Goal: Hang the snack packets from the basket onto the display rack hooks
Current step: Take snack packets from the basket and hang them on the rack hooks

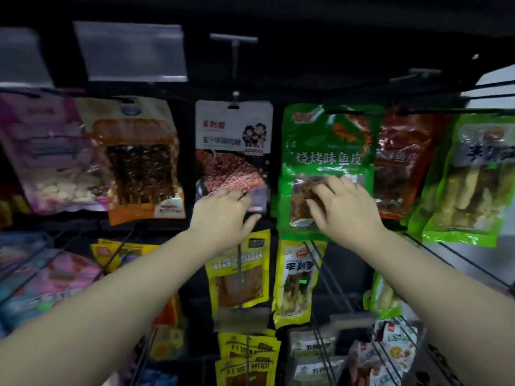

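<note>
A white snack packet [233,135] with red meat slices pictured hangs on a hook [235,96] at the top middle of the dark display rack. My left hand [223,215] rests against its lower edge, fingers spread. To its right hangs a green fish-skin packet [326,151]. My right hand [345,207] lies flat on its clear window, fingers apart. Neither hand grips a packet. The basket is not in view.
More packets hang around: pink [47,151] and orange [139,160] at left, red [404,162] and green [468,176] at right, yellow ones [239,271] below. Long wire hooks [328,277] stick out toward me. A bare hook with a label holder [234,40] juts out above.
</note>
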{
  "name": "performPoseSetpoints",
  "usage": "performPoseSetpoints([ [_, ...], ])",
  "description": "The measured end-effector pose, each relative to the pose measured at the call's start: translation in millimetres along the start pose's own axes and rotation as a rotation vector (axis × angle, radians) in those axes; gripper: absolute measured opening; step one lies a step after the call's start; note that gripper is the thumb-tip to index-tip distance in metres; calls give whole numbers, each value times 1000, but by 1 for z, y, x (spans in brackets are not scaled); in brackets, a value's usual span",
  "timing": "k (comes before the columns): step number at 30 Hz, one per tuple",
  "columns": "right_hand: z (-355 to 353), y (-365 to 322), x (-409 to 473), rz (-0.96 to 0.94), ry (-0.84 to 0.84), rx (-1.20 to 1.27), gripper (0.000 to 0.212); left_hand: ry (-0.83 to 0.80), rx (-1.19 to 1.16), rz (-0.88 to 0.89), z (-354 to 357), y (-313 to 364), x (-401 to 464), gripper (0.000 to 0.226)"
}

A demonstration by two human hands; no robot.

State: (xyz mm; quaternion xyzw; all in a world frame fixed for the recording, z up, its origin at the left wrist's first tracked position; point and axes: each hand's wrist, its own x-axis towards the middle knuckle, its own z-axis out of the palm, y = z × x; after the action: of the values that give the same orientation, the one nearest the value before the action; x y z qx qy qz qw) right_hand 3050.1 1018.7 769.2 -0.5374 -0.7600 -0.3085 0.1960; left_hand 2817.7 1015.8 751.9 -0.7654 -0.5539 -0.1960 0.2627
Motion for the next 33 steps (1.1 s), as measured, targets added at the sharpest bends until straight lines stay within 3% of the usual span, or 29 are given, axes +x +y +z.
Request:
performPoseSetpoints([
  [4, -6, -67, 16, -197, 40, 102, 40, -58, 98, -152, -20, -70, -68, 38],
  [9, -17, -152, 33, -345, -21, 179, 30, -201, 61, -469, -43, -167, -149, 38],
  [16, -45, -260, 55, -433, -13, 309, 41, -242, 109, -616, -73, -273, -247, 31],
  [19, -58, -307, 58, -455, -44, 265, 39, -286, 121, -608, -73, -314, -280, 32],
  [22, -62, -355, 50, -465, 71, 308, 35, -250, 134, -532, -55, -347, -310, 32],
  [25, -65, -399, 34, -382, 65, 276, 30, -277, -5, -441, -31, -377, -331, 33],
  [28, -57, -441, 14, -317, -120, 242, 22, -357, -144, -319, -5, -387, -342, 29],
  [31, -40, -472, -1, -160, -367, 229, 25, -384, -271, -221, 22, -382, -343, 47],
  [33, -29, -491, -6, -22, -479, 269, 27, -381, -321, -191, 41, -377, -336, 46],
])
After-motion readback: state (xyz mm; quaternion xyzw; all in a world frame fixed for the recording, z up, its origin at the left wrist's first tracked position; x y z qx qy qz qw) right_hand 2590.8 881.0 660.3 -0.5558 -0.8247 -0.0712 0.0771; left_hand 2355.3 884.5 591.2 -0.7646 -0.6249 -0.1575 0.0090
